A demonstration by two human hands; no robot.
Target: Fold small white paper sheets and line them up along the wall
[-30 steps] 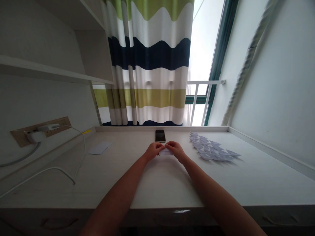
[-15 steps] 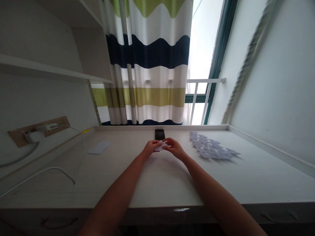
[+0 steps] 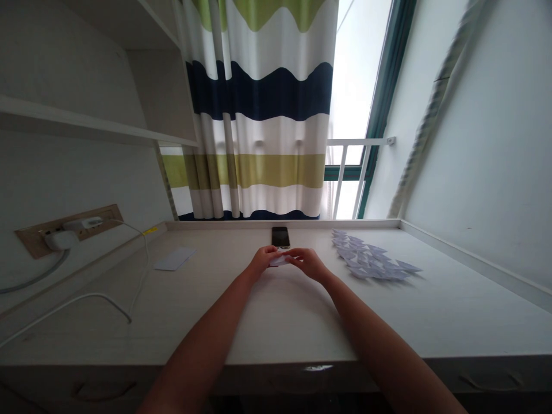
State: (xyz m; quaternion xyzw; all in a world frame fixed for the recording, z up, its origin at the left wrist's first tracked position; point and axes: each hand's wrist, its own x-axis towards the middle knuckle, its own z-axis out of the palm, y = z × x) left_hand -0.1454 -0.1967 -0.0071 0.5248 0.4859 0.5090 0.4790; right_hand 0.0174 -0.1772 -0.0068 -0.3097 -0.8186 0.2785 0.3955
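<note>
A small folded piece of white paper (image 3: pixel 279 261) is held between my two hands above the desk. My left hand (image 3: pixel 261 260) pinches its left side. On the other side, the fingers of my right hand (image 3: pixel 309 262) are closed on its right part and upper edge, covering some of it. Just beyond my fingertips lies a dark phone (image 3: pixel 280 236). Off to the right rests a group of folded white paper pieces (image 3: pixel 371 257) with pointed tips, set in overlapping rows. Flat sheets of white paper (image 3: pixel 175 259) lie to the left.
The pale desk (image 3: pixel 284 328) has a raised rim along its back and right side. A white charging cable (image 3: pixel 140 282) loops over its left part from a wall socket (image 3: pixel 69 229). A striped curtain (image 3: pixel 259 132) hangs behind, and a shelf (image 3: pixel 95 123) juts out at upper left.
My right hand's fingers have shifted over the paper's upper edge and its pointed top shows less. More of the phone is visible. The paper group and flat sheets stay put.
</note>
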